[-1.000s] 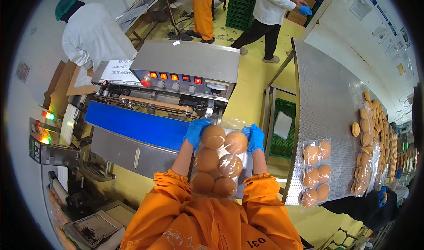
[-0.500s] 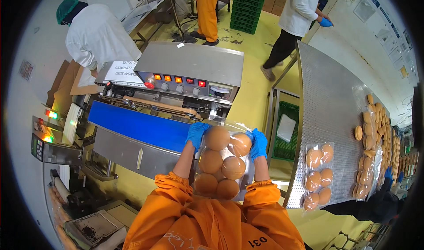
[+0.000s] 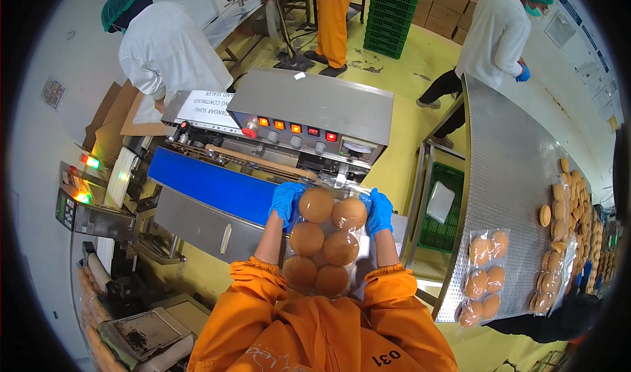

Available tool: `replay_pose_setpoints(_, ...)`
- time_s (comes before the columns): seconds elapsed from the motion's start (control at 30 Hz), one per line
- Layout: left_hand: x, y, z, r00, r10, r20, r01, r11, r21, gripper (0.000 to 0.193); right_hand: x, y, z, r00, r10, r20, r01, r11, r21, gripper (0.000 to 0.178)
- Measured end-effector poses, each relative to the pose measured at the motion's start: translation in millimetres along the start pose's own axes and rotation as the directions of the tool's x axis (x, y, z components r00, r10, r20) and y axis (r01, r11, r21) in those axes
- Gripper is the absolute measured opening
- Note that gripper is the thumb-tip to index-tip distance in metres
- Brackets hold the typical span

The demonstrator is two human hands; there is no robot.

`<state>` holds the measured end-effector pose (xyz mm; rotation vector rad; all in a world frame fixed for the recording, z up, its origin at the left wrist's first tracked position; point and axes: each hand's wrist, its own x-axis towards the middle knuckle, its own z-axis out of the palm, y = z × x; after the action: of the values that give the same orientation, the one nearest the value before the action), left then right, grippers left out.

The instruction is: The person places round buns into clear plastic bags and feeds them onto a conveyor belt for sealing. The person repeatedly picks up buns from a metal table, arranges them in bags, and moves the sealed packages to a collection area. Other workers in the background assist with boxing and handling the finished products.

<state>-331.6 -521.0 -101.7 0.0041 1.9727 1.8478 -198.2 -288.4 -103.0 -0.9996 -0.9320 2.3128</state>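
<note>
Both blue-gloved hands clamp a clear plastic bag of six round brown buns (image 3: 325,244) by its top corners, left hand (image 3: 286,201) and right hand (image 3: 379,210) on either side, just in front of the grey steel sealing machine (image 3: 309,112) with its blue conveyor belt (image 3: 210,188). Right of the machine, a second sealed clear bun pack (image 3: 483,277) lies on the perforated steel counter (image 3: 506,175). A white rectangular label sheet (image 3: 200,102) sits on the machine's left end.
</note>
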Motion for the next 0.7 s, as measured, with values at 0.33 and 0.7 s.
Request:
replay_pose_setpoints(0.33,18,6,-58,0.997,0.071,-0.024,-0.075,0.982,-0.175,0.010,-15,33,63,0.976,-0.205,-0.079,0.170,0.931,-0.323,0.024)
replay_pose_setpoints(0.7,-67,20,-143,0.972,0.091,0.218,-0.076,0.994,-0.079,0.030,-168,104,102,0.953,-0.303,-0.023,0.220,0.739,-0.636,0.025)
